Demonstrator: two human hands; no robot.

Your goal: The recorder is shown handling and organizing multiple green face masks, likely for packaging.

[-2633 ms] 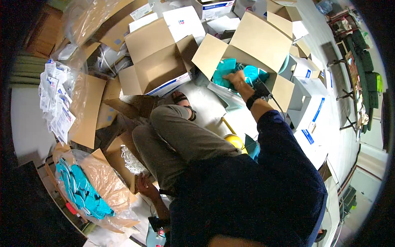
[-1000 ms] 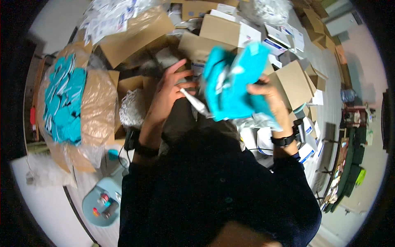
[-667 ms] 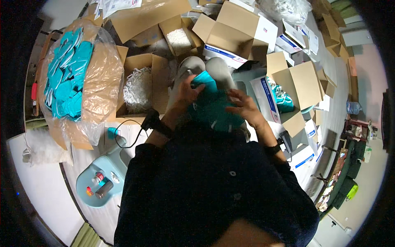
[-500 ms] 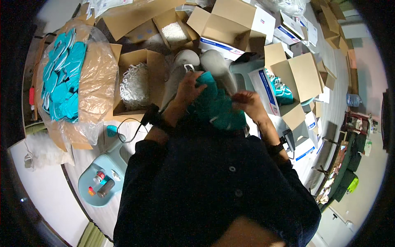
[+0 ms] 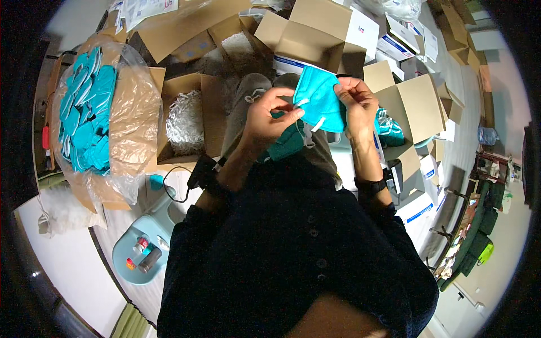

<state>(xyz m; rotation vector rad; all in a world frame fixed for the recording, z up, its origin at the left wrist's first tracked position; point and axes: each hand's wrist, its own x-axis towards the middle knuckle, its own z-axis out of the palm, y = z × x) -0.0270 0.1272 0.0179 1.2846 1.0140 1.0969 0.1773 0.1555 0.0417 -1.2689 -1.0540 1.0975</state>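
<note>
**Teal mask (image 5: 321, 99) pinched at two edges amid cardboard clutter**

From my end, the head view looks down past the lap to a pale floor (image 5: 129, 222), its straight lines bowed by the lens. On the left, a large lining of crinkled clear plastic (image 5: 135, 112) surrounds a heap of teal masks (image 5: 85, 124), flat and angular with whitish edges. Next to it, a brown carton (image 5: 209, 112) holds a tangle of thin white strips (image 5: 185, 121). Ahead stands an open carton (image 5: 313, 42), matt brown inside, white and blue outside. To the right, another open carton (image 5: 417, 104) contains teal pieces with white straps (image 5: 390, 130). A smooth, round-cornered pale-blue stool (image 5: 119, 265) at lower left bears a dark cylinder (image 5: 149, 261) among smaller objects. Dark green cushions (image 5: 479, 245) line the far right.

The teal mask is up in front of me, over the lap, its sides straight and its white straps hanging. My left hand (image 5: 273, 115) pinches its left corner between thumb and fingers; my right hand (image 5: 358, 104) clasps the right edge, thumb against the fabric. How far those fingers reach behind it, I cannot tell. Below, more teal fabric (image 5: 286, 143) lies shadowed on the lap.
</note>
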